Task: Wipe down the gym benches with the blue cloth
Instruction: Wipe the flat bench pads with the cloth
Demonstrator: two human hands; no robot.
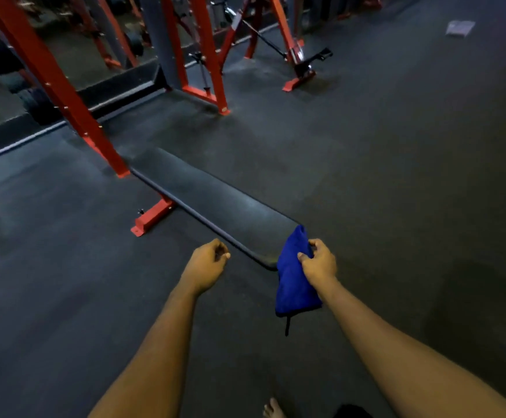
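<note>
A flat black gym bench [209, 200] on a red frame runs from the middle of the view toward its near end just ahead of me. My right hand [318, 260] grips a folded blue cloth [294, 282], which hangs down over the near right corner of the bench pad. My left hand [208, 260] hovers to the left of the bench's near end, fingers loosely curled, holding nothing and touching nothing.
A red rack upright [56, 82] stands at the bench's far left, with its foot [152, 217] on the floor. More red frames [206, 55] and a machine [300, 64] stand behind. Dark rubber floor [396, 176] lies open to the right. My bare foot [273, 410] shows below.
</note>
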